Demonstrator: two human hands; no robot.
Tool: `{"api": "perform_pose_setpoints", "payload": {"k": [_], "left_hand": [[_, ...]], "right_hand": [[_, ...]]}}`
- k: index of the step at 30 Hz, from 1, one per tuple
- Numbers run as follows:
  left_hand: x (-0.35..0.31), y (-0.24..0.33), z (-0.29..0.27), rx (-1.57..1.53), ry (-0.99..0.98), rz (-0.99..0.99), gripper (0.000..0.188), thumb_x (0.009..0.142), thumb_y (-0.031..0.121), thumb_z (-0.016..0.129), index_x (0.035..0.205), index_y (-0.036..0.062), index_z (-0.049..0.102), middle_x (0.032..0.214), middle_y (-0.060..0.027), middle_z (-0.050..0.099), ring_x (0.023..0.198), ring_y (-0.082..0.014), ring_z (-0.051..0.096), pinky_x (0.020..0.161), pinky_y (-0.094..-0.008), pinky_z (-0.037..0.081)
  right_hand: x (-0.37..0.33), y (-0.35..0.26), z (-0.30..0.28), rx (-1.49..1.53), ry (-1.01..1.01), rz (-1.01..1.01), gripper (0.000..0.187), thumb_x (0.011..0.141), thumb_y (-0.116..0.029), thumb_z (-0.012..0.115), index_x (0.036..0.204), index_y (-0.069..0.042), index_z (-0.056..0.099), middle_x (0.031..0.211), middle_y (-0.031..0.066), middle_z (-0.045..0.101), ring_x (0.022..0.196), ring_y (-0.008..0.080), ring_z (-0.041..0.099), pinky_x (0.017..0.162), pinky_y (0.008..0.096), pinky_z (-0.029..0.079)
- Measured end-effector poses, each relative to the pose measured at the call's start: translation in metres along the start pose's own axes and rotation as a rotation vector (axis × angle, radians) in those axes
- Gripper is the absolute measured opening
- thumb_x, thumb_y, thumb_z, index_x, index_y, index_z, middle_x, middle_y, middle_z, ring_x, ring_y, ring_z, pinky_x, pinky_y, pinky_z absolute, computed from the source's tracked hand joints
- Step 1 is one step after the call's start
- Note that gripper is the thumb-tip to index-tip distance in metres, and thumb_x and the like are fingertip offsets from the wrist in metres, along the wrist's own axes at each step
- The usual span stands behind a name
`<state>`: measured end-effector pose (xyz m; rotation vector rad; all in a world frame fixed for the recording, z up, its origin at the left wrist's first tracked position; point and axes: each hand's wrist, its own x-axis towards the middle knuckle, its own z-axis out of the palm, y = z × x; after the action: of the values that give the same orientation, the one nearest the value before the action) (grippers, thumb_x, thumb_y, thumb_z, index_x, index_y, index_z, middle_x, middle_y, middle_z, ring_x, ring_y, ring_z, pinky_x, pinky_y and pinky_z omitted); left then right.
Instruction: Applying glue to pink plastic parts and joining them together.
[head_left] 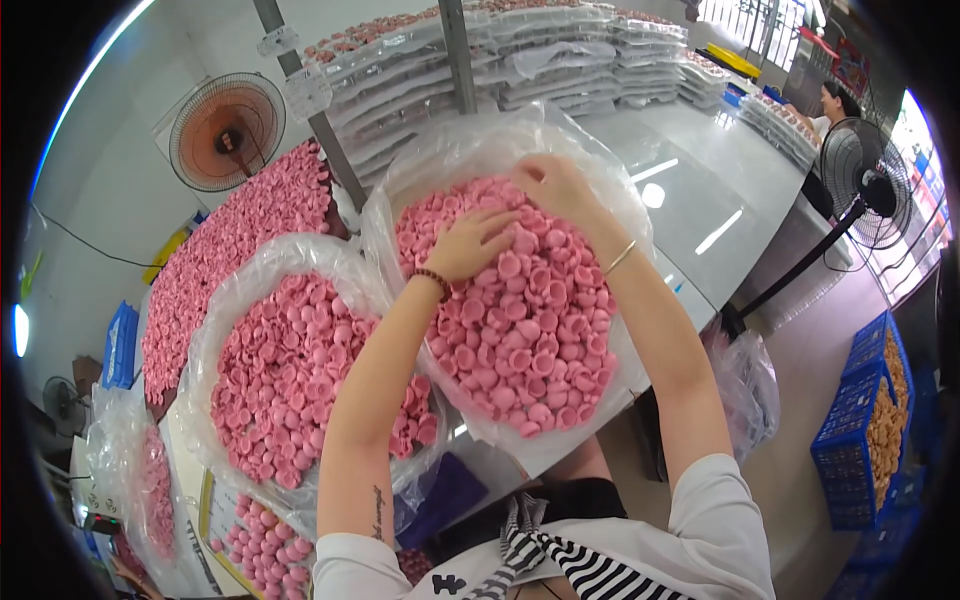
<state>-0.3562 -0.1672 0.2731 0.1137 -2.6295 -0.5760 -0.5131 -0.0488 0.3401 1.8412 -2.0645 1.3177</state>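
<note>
A clear plastic bag (pixel 590 150) lies open in front of me, filled with small pink cup-shaped pieces (pixel 520 335), hollow and rounded. On the heap's left side rests my left hand (pixel 472 243), its fingers spread over the pieces and a beaded bracelet at the wrist. My right hand (pixel 558 188), with a thin bangle on its wrist, is at the far edge of the heap, against the plastic. Its fingers are curled together, and whatever they hold is too small or hidden to name.
Left of it stands a second open bag (pixel 345 262) of similar pieces, beyond which a large pink pile (pixel 235 255) spreads. Stacked clear trays (pixel 555 70) line the back. Fans stand left (pixel 228 135) and right (pixel 868 185); blue crates (pixel 850 450) sit lower right. Another person (pixel 830 105) is at far right.
</note>
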Motion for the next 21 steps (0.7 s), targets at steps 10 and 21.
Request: {"api": "perform_pose_setpoints", "payload": {"k": [10,21], "left_hand": [[-0.036,0.011,0.01,0.126,0.126,-0.016,0.036,0.086,0.039,0.041,0.115,0.0238,0.057,0.125,-0.003,0.049,0.117,-0.0267,0.041,0.097,-0.045,0.031],[-0.069,0.04,0.022,0.321,0.175,-0.207,0.039,0.085,0.039,0.04,0.12,0.0266,0.053,0.129,-0.0035,0.045,0.12,-0.0274,0.038,0.099,-0.0498,0.022]], "right_hand": [[-0.115,0.005,0.043,-0.375,0.05,-0.06,0.044,0.084,-0.05,0.043,0.121,-0.027,0.047,0.12,0.0122,0.048,0.117,0.0399,0.038,0.092,0.0628,0.027],[-0.131,-0.025,0.051,-0.418,0.108,0.208,0.041,0.083,-0.044,0.046,0.119,-0.025,0.048,0.116,0.0104,0.049,0.104,0.0431,0.041,0.084,0.0528,0.041]]}}
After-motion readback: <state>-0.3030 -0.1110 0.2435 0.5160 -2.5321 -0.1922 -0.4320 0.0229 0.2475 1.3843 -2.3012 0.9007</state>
